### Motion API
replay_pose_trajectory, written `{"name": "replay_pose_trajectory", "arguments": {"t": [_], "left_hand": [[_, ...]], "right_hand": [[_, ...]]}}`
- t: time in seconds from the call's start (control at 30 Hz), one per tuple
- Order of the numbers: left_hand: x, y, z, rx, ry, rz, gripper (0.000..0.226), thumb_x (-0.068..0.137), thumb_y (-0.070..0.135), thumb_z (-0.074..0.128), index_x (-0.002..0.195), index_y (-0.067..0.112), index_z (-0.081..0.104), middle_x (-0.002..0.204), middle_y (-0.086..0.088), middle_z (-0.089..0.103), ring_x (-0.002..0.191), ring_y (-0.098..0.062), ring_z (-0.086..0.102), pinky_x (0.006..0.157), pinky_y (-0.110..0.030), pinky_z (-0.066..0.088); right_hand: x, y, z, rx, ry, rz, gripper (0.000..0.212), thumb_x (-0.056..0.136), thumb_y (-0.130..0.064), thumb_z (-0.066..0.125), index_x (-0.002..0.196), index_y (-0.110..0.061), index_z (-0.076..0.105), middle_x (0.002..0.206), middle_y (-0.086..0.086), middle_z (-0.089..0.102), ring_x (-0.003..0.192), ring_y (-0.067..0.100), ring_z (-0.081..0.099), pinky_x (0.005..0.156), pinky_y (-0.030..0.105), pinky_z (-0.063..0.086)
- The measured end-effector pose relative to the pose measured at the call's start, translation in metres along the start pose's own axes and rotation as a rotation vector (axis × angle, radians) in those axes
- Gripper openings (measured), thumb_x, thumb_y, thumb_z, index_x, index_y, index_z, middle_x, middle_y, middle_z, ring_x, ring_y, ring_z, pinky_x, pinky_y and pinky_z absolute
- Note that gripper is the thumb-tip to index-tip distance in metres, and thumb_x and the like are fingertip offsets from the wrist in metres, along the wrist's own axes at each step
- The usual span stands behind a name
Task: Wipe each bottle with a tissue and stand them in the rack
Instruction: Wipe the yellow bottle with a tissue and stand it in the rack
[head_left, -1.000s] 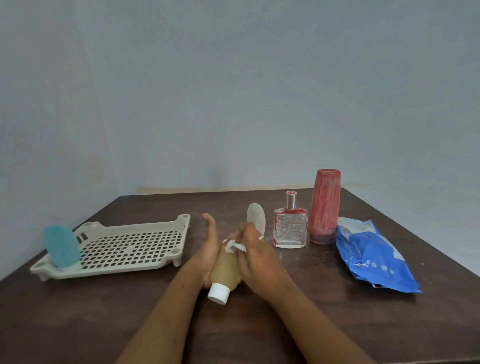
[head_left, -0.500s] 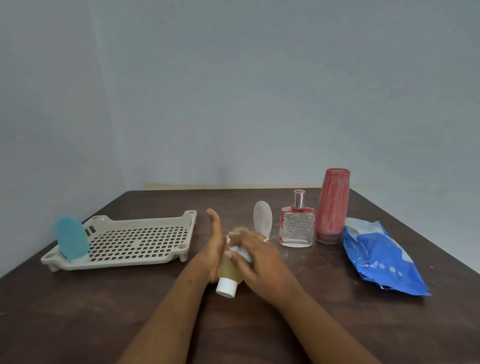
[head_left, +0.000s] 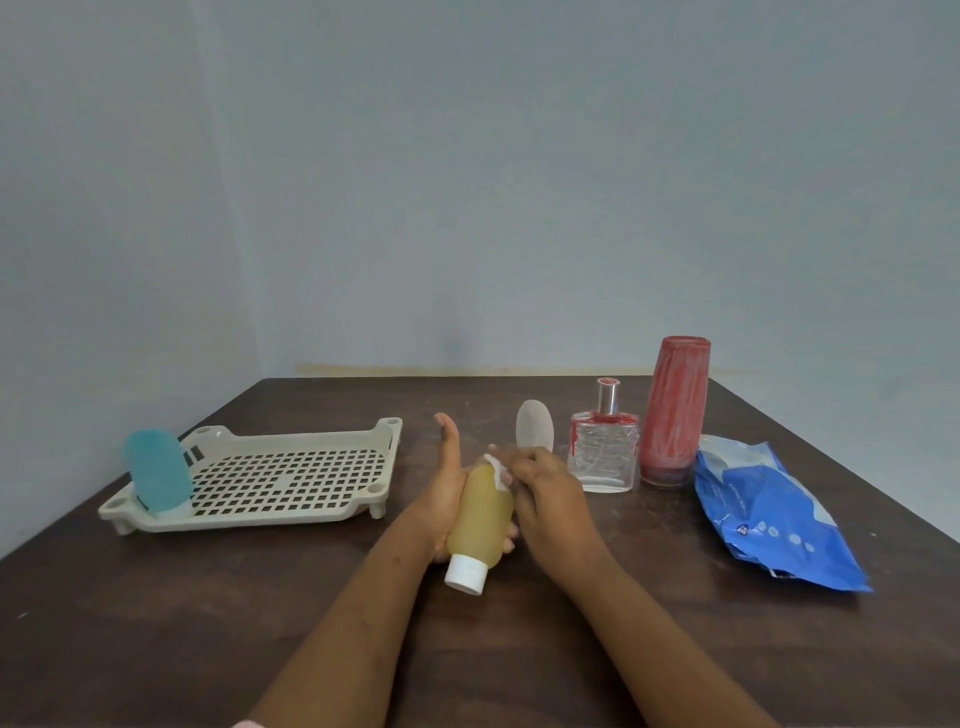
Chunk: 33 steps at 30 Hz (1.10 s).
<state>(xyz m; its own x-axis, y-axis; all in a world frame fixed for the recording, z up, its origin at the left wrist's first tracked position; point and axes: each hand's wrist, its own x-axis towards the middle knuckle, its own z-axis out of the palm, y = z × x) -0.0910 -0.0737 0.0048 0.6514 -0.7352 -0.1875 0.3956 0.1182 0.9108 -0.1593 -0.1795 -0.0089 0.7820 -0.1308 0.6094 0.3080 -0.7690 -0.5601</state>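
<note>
Soft even light, faint shadows, slight wide-angle edge distortion.

left hand (head_left: 445, 499) holds yellow bottle (head_left: 480, 519) | right hand (head_left: 545, 499) presses tissue (head_left: 497, 470) on it | blue bottle (head_left: 156, 470) in rack (head_left: 291, 512)

5 bottles: blue (head_left: 156, 470), yellow (head_left: 480, 514), white (head_left: 534, 430), glass (head_left: 604, 452), red (head_left: 675, 410). 1 rack (head_left: 249, 524), 1 tissue (head_left: 496, 470), 1 blue pkt (head_left: 769, 514), 2 hands: L (head_left: 447, 486), R (head_left: 548, 493).
</note>
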Motion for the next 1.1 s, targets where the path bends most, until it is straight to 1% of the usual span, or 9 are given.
{"name": "replay_pose_trajectory", "arguments": {"t": [0.13, 0.27, 0.4, 0.5, 0.63, 0.73, 0.8, 0.97, 1.1], "left_hand": [[-0.003, 0.001, 0.002, 0.000, -0.006, 0.009, 0.107, 0.059, 0.092, 0.011, 0.089, 0.007, 0.068, 0.067, -0.017, 0.060, 0.050, -0.028, 0.059, 0.044, -0.030, 0.052], [-0.005, 0.003, 0.002, 0.065, 0.061, 0.048, 0.102, 0.077, 0.084, 0.005, 0.060, 0.010, 0.073, 0.058, -0.011, 0.065, 0.050, -0.020, 0.065, 0.044, -0.024, 0.052], [-0.007, 0.003, 0.006, 0.174, 0.075, 0.001, 0.103, 0.067, 0.089, 0.006, 0.054, 0.013, 0.075, 0.062, -0.011, 0.068, 0.057, -0.021, 0.068, 0.056, -0.030, 0.056], [-0.007, 0.002, 0.013, 0.222, 0.071, -0.022, 0.102, 0.053, 0.090, 0.014, 0.078, 0.014, 0.077, 0.073, -0.015, 0.070, 0.069, -0.028, 0.068, 0.069, -0.040, 0.054], [-0.006, -0.002, 0.021, 0.216, 0.027, 0.075, 0.094, 0.055, 0.085, 0.014, 0.113, 0.031, 0.064, 0.102, -0.002, 0.073, 0.090, -0.020, 0.071, 0.082, -0.042, 0.055], [-0.006, -0.004, 0.022, 0.248, -0.004, 0.174, 0.098, 0.054, 0.084, 0.011, 0.145, 0.051, 0.025, 0.141, 0.010, 0.046, 0.093, -0.009, 0.069, 0.072, -0.039, 0.060], [-0.005, -0.003, 0.020, 0.279, -0.020, 0.231, 0.099, 0.051, 0.086, 0.013, 0.146, 0.057, 0.007, 0.157, 0.009, 0.024, 0.102, -0.013, 0.064, 0.065, -0.040, 0.061], [-0.002, -0.003, 0.016, 0.212, -0.070, 0.265, 0.093, 0.053, 0.086, 0.013, 0.143, 0.063, 0.001, 0.143, 0.012, 0.044, 0.082, -0.019, 0.073, 0.081, -0.064, 0.049], [0.002, 0.003, 0.008, 0.140, -0.021, 0.311, 0.088, 0.058, 0.091, 0.014, 0.141, 0.064, 0.000, 0.103, 0.007, 0.074, 0.067, -0.030, 0.063, 0.050, -0.037, 0.053]], "right_hand": [[-0.001, 0.001, 0.001, -0.137, 0.008, -0.124, 0.030, 0.091, -0.005, 0.050, 0.116, -0.012, 0.066, 0.115, 0.005, 0.060, 0.106, 0.015, 0.053, 0.084, 0.001, 0.028], [-0.005, -0.011, 0.002, -0.169, -0.032, -0.260, 0.037, 0.087, -0.022, 0.040, 0.105, -0.012, 0.070, 0.105, 0.001, 0.065, 0.101, 0.009, 0.051, 0.086, 0.010, 0.037], [-0.003, -0.012, -0.001, -0.109, 0.020, -0.260, 0.033, 0.087, -0.021, 0.037, 0.095, -0.011, 0.068, 0.093, 0.002, 0.067, 0.093, 0.010, 0.053, 0.085, 0.026, 0.043], [-0.001, -0.007, -0.003, -0.147, 0.061, -0.178, 0.031, 0.091, -0.024, 0.035, 0.094, -0.015, 0.064, 0.091, -0.001, 0.064, 0.090, 0.015, 0.056, 0.080, 0.036, 0.048], [0.002, -0.001, -0.002, -0.175, 0.118, -0.145, 0.033, 0.090, -0.031, 0.032, 0.097, -0.019, 0.062, 0.093, -0.006, 0.062, 0.088, 0.010, 0.053, 0.080, 0.032, 0.045], [0.003, 0.000, -0.004, -0.126, 0.166, -0.076, 0.030, 0.090, -0.033, 0.036, 0.096, -0.017, 0.061, 0.087, -0.010, 0.056, 0.081, 0.002, 0.049, 0.075, 0.016, 0.038], [0.003, 0.001, -0.006, -0.053, 0.162, -0.012, 0.024, 0.089, -0.030, 0.039, 0.094, -0.017, 0.059, 0.084, -0.011, 0.053, 0.077, -0.002, 0.049, 0.069, 0.007, 0.035], [0.003, 0.004, -0.007, -0.025, 0.143, 0.041, 0.014, 0.095, -0.020, 0.039, 0.089, -0.018, 0.053, 0.076, -0.010, 0.050, 0.074, 0.002, 0.051, 0.062, 0.012, 0.035], [0.002, 0.007, -0.004, 0.105, 0.101, 0.092, 0.020, 0.098, -0.015, 0.040, 0.088, -0.017, 0.057, 0.062, -0.011, 0.053, 0.059, 0.007, 0.055, 0.057, 0.013, 0.040]]}}
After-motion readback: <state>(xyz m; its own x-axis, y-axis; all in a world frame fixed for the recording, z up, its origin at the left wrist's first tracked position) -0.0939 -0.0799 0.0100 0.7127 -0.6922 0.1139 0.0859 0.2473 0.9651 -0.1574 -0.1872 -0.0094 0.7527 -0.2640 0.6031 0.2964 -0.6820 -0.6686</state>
